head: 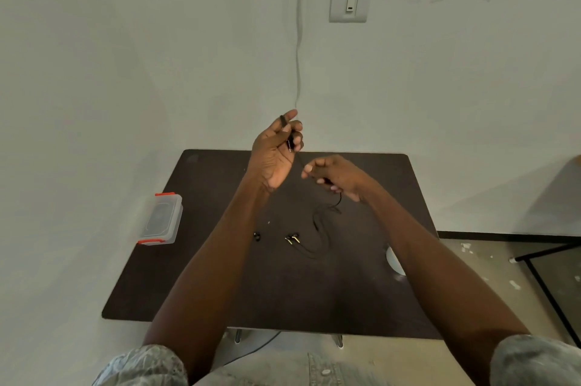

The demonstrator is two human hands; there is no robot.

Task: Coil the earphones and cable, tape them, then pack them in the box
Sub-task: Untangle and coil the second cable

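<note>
Cable (319, 225) runs from my left hand (276, 156), which pinches its end, toward 4 o'clock through my gripping right hand (334, 178), then trails onto the table (220, 260).

One dark tabletop (220, 275) carries the things. Two hands are raised above it, a left hand (274, 155) and a right hand (338, 176). One black cable (319, 223) runs from the hands down to the tabletop, with two gold-tipped plugs (291, 239) at its loose ends. One small black earbud piece (257, 236) lies apart. One clear box (162, 218) with two red clips sits at the left edge. One white roll (393, 260) shows partly behind the right forearm.
</note>
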